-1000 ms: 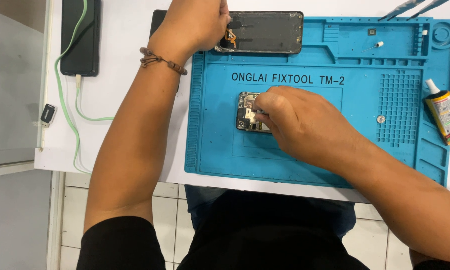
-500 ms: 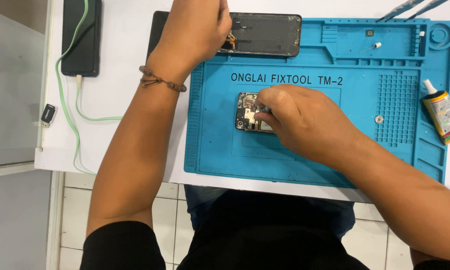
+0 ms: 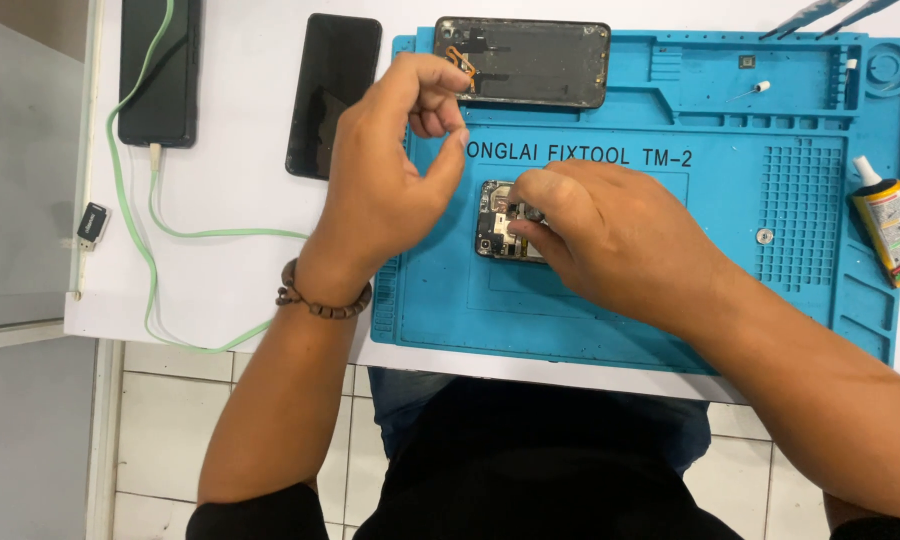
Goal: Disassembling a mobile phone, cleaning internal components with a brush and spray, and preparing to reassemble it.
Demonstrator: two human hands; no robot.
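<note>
The white desk (image 3: 240,260) is carrying everything, and most of its right part is lying under a blue repair mat (image 3: 770,300) with moulded trays and a grid of small pockets. Both forearms are reaching up from the bottom edge, the left one rising nearly straight, the right one coming in at a slant from the lower right corner.

The left hand (image 3: 390,185) is hovering over the mat's left edge with its back to the camera, wrist bent and wearing a brown bead bracelet (image 3: 320,298). Its thumb and forefinger are curling toward each other in a loose ring; whether anything tiny is being pinched there I cannot tell.

The right hand (image 3: 620,240) is lying low over the mat's middle, knuckles up, fingers bunched and pressing down with their tips on a small circuit board (image 3: 497,220). That board is sitting flat on the mat near its centre, partly covered by those fingertips.

An opened phone body (image 3: 530,62) is lying along the mat's top edge, just above the left hand's fingers. A dark phone (image 3: 332,95) is resting face up on the desk beside the mat, and another dark phone (image 3: 158,70) farther left is plugged into a pale green cable (image 3: 135,230). A glue bottle (image 3: 892,222) is lying at the mat's right edge, tweezers (image 3: 820,14) at the top right, and a small black adapter (image 3: 91,224) near the desk's left edge.
</note>
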